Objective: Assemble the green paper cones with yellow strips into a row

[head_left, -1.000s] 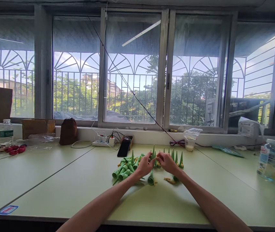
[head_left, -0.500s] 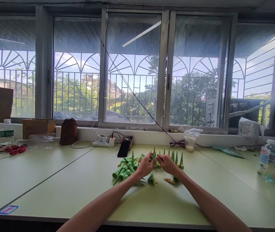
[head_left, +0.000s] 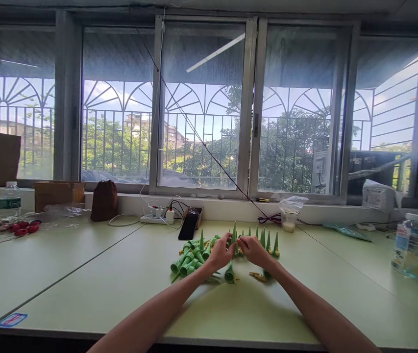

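Observation:
My left hand (head_left: 220,254) grips a green plastic cone spike (head_left: 234,231), its tip pointing up. Against the side of that spike, my right hand (head_left: 254,249) has its fingers closed in a pinch; what they hold, if anything, is hidden. To the left lies a heap of loose green cone spikes (head_left: 187,267). Behind and right of my hands, several green spikes (head_left: 275,243) stand upright with small yellow parts at their bases. One spike (head_left: 230,273) lies nearer me, its round open end facing me. Small yellow pieces (head_left: 258,276) lie beneath my right wrist.
Behind the heap, a black phone (head_left: 187,226) leans near a power strip (head_left: 153,218) with cables. A plastic cup (head_left: 289,219) stands at the back. A bottle (head_left: 407,247) is on the right; a brown pouch (head_left: 104,201) and red round items (head_left: 21,229) are left.
Almost nothing differs. Both hands stay at the same spike, with only a slight shift of the fingers.

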Demonstrator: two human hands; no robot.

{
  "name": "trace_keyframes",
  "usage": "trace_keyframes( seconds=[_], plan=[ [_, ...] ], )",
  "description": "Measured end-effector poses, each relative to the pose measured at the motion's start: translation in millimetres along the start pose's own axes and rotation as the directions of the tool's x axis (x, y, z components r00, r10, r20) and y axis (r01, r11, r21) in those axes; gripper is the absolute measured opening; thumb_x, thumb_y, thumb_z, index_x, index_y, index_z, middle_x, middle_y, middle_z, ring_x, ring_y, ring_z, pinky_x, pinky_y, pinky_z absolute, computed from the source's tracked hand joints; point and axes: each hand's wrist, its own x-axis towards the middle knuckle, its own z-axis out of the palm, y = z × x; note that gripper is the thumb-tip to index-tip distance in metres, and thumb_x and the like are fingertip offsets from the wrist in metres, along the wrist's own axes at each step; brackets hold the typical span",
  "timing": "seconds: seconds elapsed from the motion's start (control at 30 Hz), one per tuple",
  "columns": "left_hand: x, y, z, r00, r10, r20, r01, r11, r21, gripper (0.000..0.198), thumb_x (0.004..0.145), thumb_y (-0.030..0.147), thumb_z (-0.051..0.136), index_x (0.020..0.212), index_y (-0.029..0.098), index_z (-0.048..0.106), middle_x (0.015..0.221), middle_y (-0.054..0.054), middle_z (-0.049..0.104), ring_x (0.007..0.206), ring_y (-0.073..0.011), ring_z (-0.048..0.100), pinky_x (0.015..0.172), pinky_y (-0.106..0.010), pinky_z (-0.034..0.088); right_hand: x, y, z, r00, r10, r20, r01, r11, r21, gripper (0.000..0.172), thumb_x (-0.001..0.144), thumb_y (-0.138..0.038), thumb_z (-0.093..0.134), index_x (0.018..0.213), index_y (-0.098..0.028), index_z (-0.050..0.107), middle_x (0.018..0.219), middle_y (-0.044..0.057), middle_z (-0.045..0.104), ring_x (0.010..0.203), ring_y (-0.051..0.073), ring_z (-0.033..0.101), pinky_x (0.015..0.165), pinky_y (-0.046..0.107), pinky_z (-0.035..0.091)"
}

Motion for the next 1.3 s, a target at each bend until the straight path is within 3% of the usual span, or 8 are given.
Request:
trace_keyframes(
  seconds=[0.23, 0.63, 1.0, 1.3],
  plan=[
    [1.2, -1.8, 2.9, 0.999, -0.038, 0.013, 0.038, 0.997, -0.069, 0.024, 0.084, 0.035, 0.051, 0.098, 0.016, 0.056, 0.086, -0.006, 0.067, 0.060, -0.0137, 0.063, 0.049, -0.022, 0.048, 0.0, -4.2, -1.9, 1.000, 0.002, -0.008, -0.002, 0.999, 0.035, 0.027, 0.092, -0.026, 0.041, 0.068, -0.019, 0.052, 0.058, -0.001, 0.053, 0.053, 0.013, 0.043, 0.054, 0.025, 0.029],
    [2.4, -2.2, 3.1, 0.994, -0.103, 0.027, 0.106, 0.985, -0.133, 0.028, 0.083, 0.040, 0.054, 0.099, 0.017, 0.057, 0.088, -0.005, 0.068, 0.058, -0.0140, 0.064, 0.046, -0.022, 0.048, 0.3, -5.1, -1.9, 1.000, 0.011, -0.011, -0.010, 0.998, 0.068, 0.023, 0.091, -0.027, 0.043, 0.075, -0.017, 0.057, 0.060, 0.000, 0.056, 0.054, 0.013, 0.045, 0.054, 0.025, 0.030],
    [1.6, -6.5, 3.4, 0.997, -0.077, 0.001, 0.077, 0.995, -0.059, 0.029, 0.081, 0.042, 0.057, 0.097, 0.018, 0.061, 0.079, -0.004, 0.069, 0.063, -0.0163, 0.065, 0.058, -0.026, 0.050, -0.3, -3.0, -1.2, 1.000, -0.012, -0.005, 0.012, 0.998, 0.059, 0.023, 0.090, -0.025, 0.043, 0.071, -0.018, 0.054, 0.059, -0.001, 0.053, 0.055, 0.013, 0.044, 0.055, 0.024, 0.030],
    [1.2, -4.0, 1.7, 0.998, -0.054, 0.033, 0.056, 0.995, -0.079, 0.021, 0.083, 0.037, 0.053, 0.092, 0.018, 0.056, 0.080, -0.004, 0.067, 0.058, -0.0140, 0.063, 0.054, -0.024, 0.048, 0.2, -1.1, -1.0, 1.000, -0.003, 0.008, 0.002, 0.998, 0.060, 0.023, 0.089, -0.023, 0.044, 0.069, -0.018, 0.053, 0.057, -0.002, 0.052, 0.055, 0.011, 0.043, 0.055, 0.023, 0.028]
  ],
)
